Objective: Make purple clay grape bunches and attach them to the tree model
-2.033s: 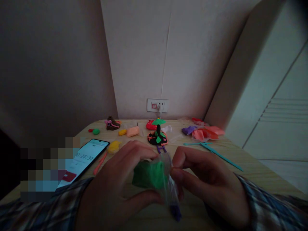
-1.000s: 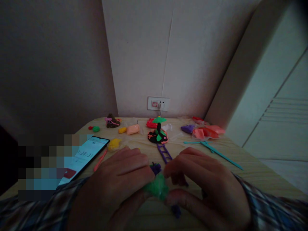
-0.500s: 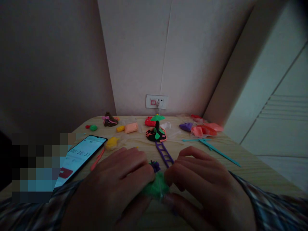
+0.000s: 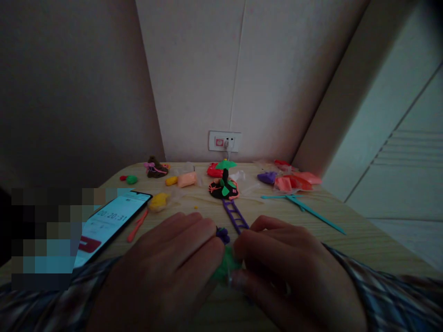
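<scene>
Low in the head view, my left hand (image 4: 166,272) and my right hand (image 4: 290,272) meet over a lump of green clay (image 4: 225,267), fingers pressed around it from both sides. Most of the lump is hidden by my fingers. A small purple clay blob (image 4: 223,235) lies just beyond my fingertips. A purple clay ladder (image 4: 235,216) runs from there up to a black clay figure (image 4: 224,186) with green leaves and orange trim. Plaid sleeves cover both my wrists.
A phone (image 4: 110,221) showing a timer lies at the left on the wooden table (image 4: 363,240). An orange tool (image 4: 137,226), yellow clay (image 4: 158,201), teal sticks (image 4: 304,207), pink and purple clay (image 4: 294,180) and a brown figure (image 4: 155,168) lie around. A wall socket (image 4: 224,140) sits behind.
The clear wrapper seen two seconds ago is gone from my hands. Both hands have dropped to the table and closed tighter on the green clay, which now shows less.
</scene>
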### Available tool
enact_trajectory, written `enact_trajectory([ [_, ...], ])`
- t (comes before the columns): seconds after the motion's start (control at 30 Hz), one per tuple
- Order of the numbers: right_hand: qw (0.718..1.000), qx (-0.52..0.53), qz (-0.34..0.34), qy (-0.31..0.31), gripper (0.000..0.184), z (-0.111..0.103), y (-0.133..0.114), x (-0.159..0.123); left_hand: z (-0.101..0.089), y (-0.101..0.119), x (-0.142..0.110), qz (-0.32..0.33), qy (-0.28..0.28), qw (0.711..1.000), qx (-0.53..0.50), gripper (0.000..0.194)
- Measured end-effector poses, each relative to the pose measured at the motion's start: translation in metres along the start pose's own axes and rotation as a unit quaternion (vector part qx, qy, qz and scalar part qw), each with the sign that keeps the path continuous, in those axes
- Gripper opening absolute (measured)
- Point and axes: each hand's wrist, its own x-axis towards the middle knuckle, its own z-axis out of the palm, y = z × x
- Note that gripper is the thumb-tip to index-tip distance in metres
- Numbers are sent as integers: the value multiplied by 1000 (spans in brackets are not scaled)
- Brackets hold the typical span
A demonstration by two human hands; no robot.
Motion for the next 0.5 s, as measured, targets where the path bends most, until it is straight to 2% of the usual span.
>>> enact_trajectory([
  [0.13, 1000, 28, -1, 0, 23, 3, 0, 0, -3, -1, 8, -52, -58, 995, -66, 14],
  [0.2, 999, 43, -20, 5, 22, 6, 1, 0, -6, -2, 14, -63, -70, 992, -86, 12],
  [0.33, 997, 37, -31, 66, 21, 8, -1, 1, -8, -4, 20, -71, -80, 989, -103, 12],
  [0.37, 997, 41, -59, 40, 21, 6, -2, 1, -8, -5, 20, -72, -81, 988, -107, 12],
  [0.5, 998, 2, -45, 36, 23, -16, -6, 5, -9, -8, 14, -65, -61, 988, -125, 9],
])
